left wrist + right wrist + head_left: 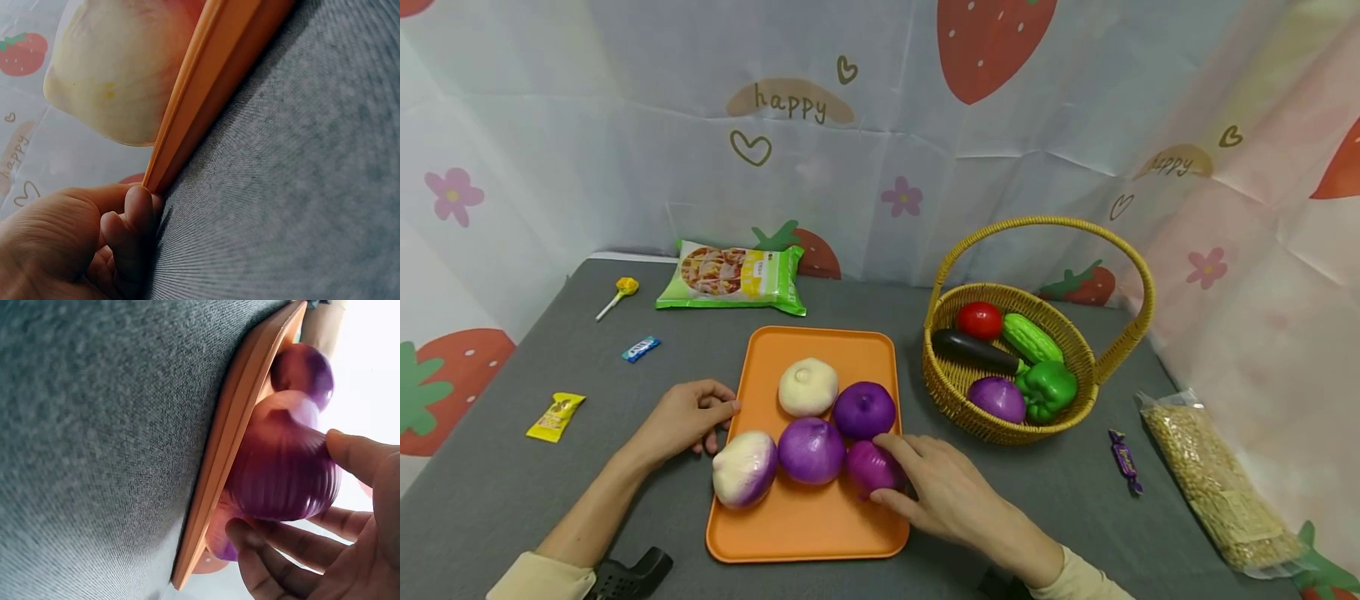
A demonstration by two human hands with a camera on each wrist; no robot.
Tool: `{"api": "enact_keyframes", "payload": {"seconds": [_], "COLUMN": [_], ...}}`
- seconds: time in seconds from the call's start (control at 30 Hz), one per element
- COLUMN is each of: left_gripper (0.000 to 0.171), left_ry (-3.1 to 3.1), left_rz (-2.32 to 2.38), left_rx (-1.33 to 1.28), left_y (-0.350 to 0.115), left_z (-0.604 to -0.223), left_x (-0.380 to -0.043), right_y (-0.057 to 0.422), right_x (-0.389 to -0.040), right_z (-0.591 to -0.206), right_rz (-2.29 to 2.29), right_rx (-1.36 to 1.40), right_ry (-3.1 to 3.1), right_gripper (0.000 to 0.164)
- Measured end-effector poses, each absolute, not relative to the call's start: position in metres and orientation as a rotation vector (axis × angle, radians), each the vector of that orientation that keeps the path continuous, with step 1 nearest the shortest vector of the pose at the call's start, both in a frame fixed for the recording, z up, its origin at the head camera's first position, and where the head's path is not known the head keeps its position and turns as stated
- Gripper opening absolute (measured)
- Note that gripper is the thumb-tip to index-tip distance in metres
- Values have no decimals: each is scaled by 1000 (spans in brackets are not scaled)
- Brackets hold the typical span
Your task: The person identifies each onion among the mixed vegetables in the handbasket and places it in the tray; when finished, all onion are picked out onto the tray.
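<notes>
Right hand [951, 497] grips the red onion [871, 468], thumb on one side and fingers curled round the other; the right-wrist view shows this well. We place that onion on the right-hand side of the orange tray [820, 531], toward the near end, right by the rim. Round body, so no real long axis; its stem stub points toward the person.

Left hand [688, 421] is at the tray's left rim, well across from the onion. We read it as pinching that edge between thumb and curled fingers, though the left-wrist view is dim and part of the contact is hidden. Right hand is clearly nearer the onion.

Key relation, we'd say: the wicker basket [958, 414] stands beyond and to the right of the onion, off the tray, on the right hand's side. Its handle arches high over it, but the near rim facing the tray is clear of the handle. In it we see a tomato [979, 320], eggplant [964, 348], cucumber [1032, 337], green pepper [1048, 388] and a purple bulb [997, 400].

Crowding: two purple onions [811, 450] [865, 410] sit right against or just beside the gripped one, left and far side. White onion [807, 387] and purple-and-white turnip [745, 469] lie farther left.

Surface is gray cloth [677, 533], tray flat on it, its length running away from the person. Bare cloth separates tray from basket. Strawberry-print curtain [880, 200] hangs behind.
</notes>
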State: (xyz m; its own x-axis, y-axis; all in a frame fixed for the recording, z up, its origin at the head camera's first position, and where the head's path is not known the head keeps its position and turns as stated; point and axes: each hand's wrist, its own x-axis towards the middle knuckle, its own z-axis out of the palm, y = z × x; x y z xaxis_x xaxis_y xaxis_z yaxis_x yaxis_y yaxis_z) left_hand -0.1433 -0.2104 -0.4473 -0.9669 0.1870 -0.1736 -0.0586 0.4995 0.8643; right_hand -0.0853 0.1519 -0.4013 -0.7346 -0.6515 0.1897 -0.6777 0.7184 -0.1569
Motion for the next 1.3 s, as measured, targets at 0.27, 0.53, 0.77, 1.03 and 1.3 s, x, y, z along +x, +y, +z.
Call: {"api": "enact_keyframes", "payload": {"seconds": [0.27, 0.53, 0.77, 1.03, 1.3], "left_gripper": [33, 33, 30, 33, 33], "left_ry": [2503, 2502, 2505, 2502, 2502], "left_rz": [1455, 1458, 1455, 1473, 1481], "left_rx": [104, 112, 106, 118, 128], "left_y": [-210, -210, -211, -210, -210], "left_z": [-447, -448, -450, -448, -449], "left_x": [-143, -144, -145, -144, -144], "right_y": [152, 152, 154, 156, 155], "right_x": [-84, -88, -89, -88, -90], "right_z": [-401, -399, -402, -403, -403], "right_rz": [293, 511, 436, 294, 305], "right_rx": [1058, 1063, 1106, 1097, 1063], "right_ry": [-2810, -2743, -2754, -2804, -2750], "right_gripper": [53, 39, 42, 69, 62]}}
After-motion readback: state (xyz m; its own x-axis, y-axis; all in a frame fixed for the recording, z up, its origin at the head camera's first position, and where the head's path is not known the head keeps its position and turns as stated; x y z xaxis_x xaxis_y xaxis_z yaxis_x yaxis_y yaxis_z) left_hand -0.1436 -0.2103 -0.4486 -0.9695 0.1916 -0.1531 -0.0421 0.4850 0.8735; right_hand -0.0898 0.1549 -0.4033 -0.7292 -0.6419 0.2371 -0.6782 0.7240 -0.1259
